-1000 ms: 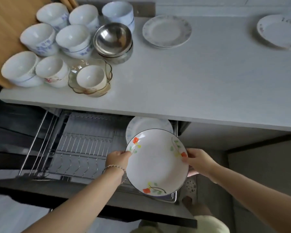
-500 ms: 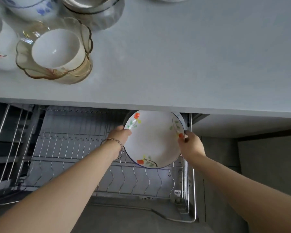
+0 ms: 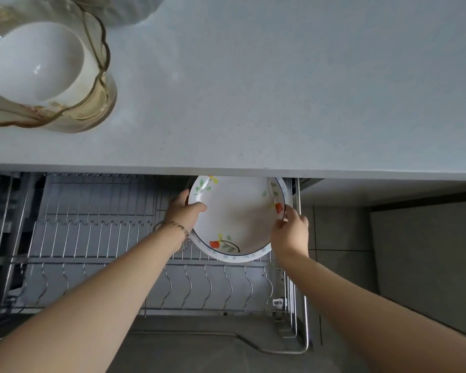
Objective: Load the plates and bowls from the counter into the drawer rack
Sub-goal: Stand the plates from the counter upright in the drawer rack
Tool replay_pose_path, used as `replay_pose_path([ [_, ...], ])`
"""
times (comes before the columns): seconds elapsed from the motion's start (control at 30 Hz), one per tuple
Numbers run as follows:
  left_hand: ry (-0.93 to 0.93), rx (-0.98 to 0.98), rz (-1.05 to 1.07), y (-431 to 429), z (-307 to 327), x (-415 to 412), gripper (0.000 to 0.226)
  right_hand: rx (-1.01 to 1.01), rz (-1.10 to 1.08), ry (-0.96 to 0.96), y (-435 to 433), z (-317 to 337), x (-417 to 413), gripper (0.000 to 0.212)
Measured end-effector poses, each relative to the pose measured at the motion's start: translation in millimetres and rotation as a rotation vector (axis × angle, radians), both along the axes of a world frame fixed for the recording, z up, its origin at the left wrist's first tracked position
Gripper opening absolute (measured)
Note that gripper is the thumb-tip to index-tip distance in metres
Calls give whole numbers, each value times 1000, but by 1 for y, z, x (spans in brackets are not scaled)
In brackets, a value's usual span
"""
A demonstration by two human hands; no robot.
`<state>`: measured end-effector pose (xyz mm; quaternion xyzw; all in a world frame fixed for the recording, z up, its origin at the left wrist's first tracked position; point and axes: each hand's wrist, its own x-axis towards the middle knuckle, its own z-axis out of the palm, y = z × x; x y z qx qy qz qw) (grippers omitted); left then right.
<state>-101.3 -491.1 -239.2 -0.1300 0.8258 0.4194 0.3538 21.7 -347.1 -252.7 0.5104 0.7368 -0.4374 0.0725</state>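
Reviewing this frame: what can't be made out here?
Head view only:
Plate top: hidden under the counter edge.
Second plate: behind the first, only a lower rim sliver shows.
Seating in the rack: contact point hidden by both plates.
Left hand fingers: behind the plate.
Right hand fingertips: over the rim's far side.
Glass bowl: cut off by the left edge.

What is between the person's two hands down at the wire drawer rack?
In the head view, a round white ceramic plate with painted flowers spans the gap: the left hand grips its left rim, the right hand its right rim.
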Motion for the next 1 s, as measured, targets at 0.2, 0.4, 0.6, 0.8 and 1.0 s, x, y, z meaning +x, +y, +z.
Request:
replay_pose_path([
  [0.2,149,-279,-255,-1,27,34,57,-112,175,-106,13,17,17,40],
  [0.4,32,-72,-450,44,102,60,21,-147,250,-83,64,92,44,32],
  [0.6,123,-10,-646,172,179,69,22,-111,363,-22,175,184,76,27],
  [0.8,165,34,-757,340,224,93,20,103,264,-29,354,234,109,26],
  [1.0,114,51,-752,498,229,134,22,223,150,-110,535,227,153,26],
])
